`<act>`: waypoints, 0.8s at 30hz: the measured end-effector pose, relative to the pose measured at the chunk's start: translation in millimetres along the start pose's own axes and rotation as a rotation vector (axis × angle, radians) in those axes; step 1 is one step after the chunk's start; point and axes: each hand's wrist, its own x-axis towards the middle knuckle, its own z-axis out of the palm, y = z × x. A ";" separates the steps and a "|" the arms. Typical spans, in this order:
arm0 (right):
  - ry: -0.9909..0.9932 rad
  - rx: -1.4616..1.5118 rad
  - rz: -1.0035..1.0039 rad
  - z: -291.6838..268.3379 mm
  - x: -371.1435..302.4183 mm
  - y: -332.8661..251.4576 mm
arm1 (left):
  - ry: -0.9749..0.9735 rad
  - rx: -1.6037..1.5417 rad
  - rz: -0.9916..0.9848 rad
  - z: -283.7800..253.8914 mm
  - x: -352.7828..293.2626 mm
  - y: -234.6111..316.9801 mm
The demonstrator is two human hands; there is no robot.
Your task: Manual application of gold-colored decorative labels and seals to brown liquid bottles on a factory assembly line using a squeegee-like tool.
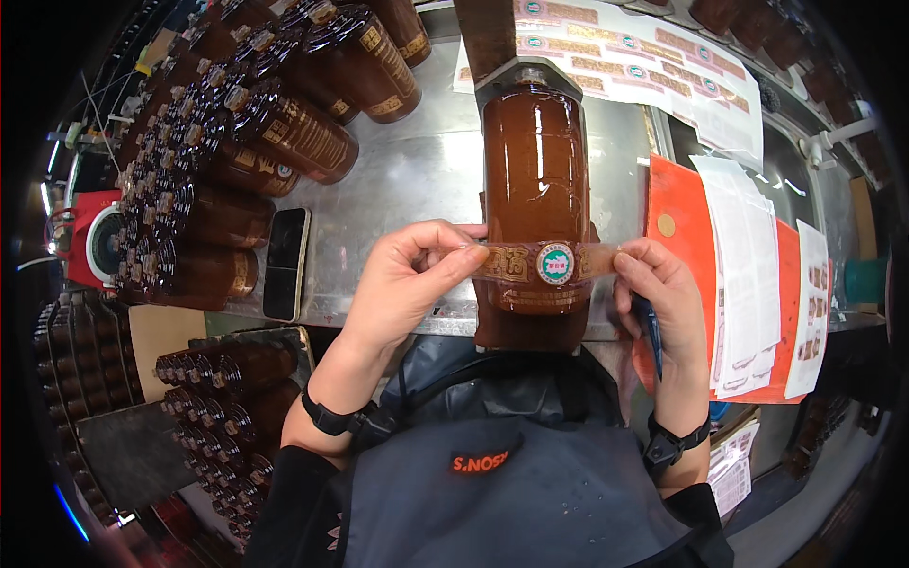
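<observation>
A glossy brown bottle (535, 170) lies in front of me, its neck pointing away, on a brown support. Across its near part stretches a translucent label strip (597, 261) with gold print and a round green-and-white emblem. My left hand (402, 284) pinches the strip's left end between thumb and forefinger. At the other end, my right hand (668, 289) pinches the strip the same way. A dark blue tool (650, 327) is tucked in the right hand's lower fingers; its kind is mostly hidden. I cannot tell whether the strip is stuck down.
Several brown bottles (303, 133) crowd the metal table's left side, beside a dark phone (286, 265). More bottles (227, 379) stand lower left. Printed label sheets (625, 47) lie at the back right. White papers (743, 275) rest on an orange sheet (677, 199) to the right.
</observation>
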 end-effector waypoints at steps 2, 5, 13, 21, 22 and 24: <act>0.013 -0.002 0.003 1.0 -0.2 -0.1 | -0.004 -0.018 -0.004 -0.7 1.0 -3.1; 0.026 -0.016 0.006 3.5 -0.7 -1.6 | 0.001 -0.039 -0.042 -0.6 1.2 -4.5; 0.229 -0.222 -0.281 -6.7 -1.3 -1.4 | 0.221 0.173 0.000 -4.9 3.4 -10.3; -0.103 -0.234 -0.112 22.3 -1.3 -22.1 | -0.060 0.147 0.202 21.3 13.3 -12.2; -0.094 -0.232 -0.114 28.9 -0.5 -22.8 | -0.069 0.146 0.200 22.0 12.7 -9.4; -0.133 -0.187 -0.061 34.2 1.0 -25.1 | -0.087 0.137 0.161 27.6 15.3 1.2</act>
